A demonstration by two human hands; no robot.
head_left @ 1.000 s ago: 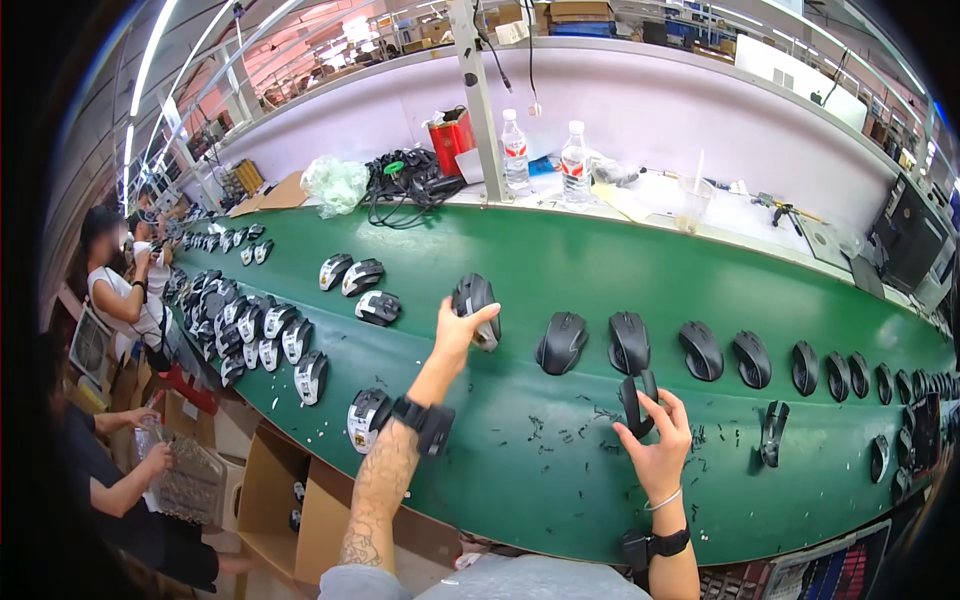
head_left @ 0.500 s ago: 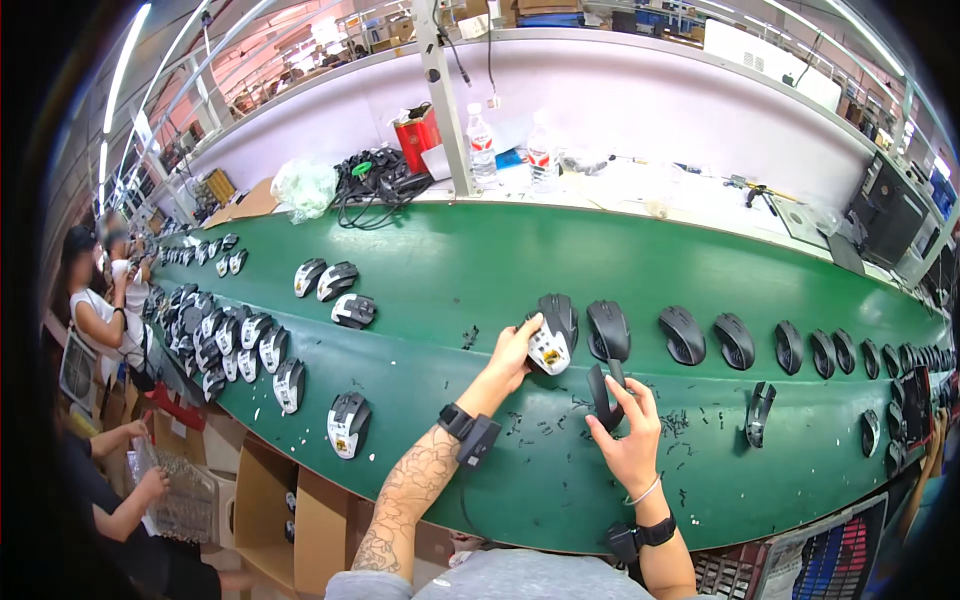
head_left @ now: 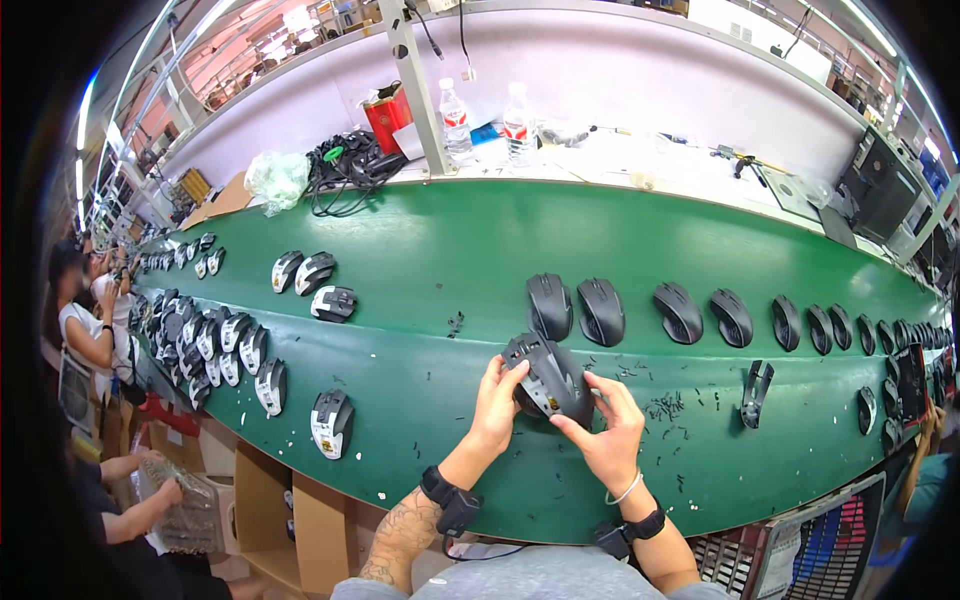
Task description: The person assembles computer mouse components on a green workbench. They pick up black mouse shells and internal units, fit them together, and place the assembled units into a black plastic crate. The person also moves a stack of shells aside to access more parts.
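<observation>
"What are the hands on over there?"

"Both are on one computer mouse [head_left: 556, 380]. The left hand [head_left: 494, 402] grips its left side, thumb on top, and the right hand [head_left: 612, 428] pinches it at the right and rear. They're close together with only the mouse between them."

"Where's that mouse, exactly?"

"Over the green bench [head_left: 430, 245], right in front of the person. I can't tell whether its underside touches the surface. It sits slantwise, and the left flank shows pale patches and a small yellow spot beneath the black shell."

"And just past it?"

"A row of black mice [head_left: 601, 313] running off to the right, the closest ones just beyond the hands. Nearer us, to the right, a forked black plastic piece [head_left: 751, 413] lies on its own, with small black bits [head_left: 668, 406] strewn between it and the right hand."

"The ones on the left look different."

"Those have white sides: a crowded cluster of black-and-white mice [head_left: 205, 335], and a single black-and-white mouse [head_left: 331, 424] nearer the front edge."

"What's along the back?"

"Two water bottles [head_left: 519, 130] on the white ledge, a red box [head_left: 388, 120] left of the metal post [head_left: 420, 100], then a tangle of black cables [head_left: 348, 168] beside a pale green plastic bag [head_left: 278, 180]."
</observation>
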